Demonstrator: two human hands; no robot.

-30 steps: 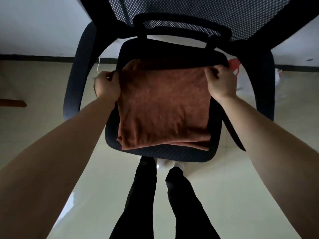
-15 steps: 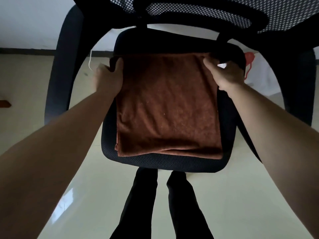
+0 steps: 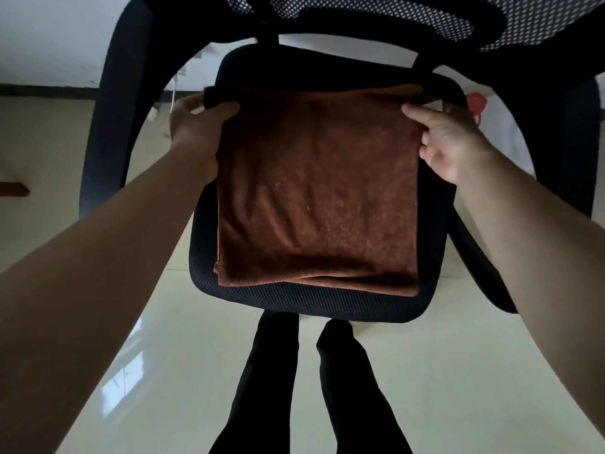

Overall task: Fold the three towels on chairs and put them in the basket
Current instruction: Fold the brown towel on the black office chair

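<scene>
A brown towel [image 3: 314, 188], folded into a near square of several layers, lies flat on the black mesh seat of an office chair [image 3: 314, 303]. My left hand [image 3: 196, 126] grips the towel's far left corner, thumb on top. At the far right corner, my right hand [image 3: 448, 139] holds the edge with fingers curled around it. The towel's near edge rests close to the seat's front rim. No basket is in view.
The chair's black armrests [image 3: 108, 119] flank both hands, and its mesh backrest [image 3: 523, 18] fills the top. My two dark-trousered legs [image 3: 314, 381] stand in front of the seat on a glossy pale floor. A white bag with red print [image 3: 491, 126] lies behind the chair.
Both hands have drawn the towel's far edge back toward the backrest and flattened it. The view has moved closer to the seat.
</scene>
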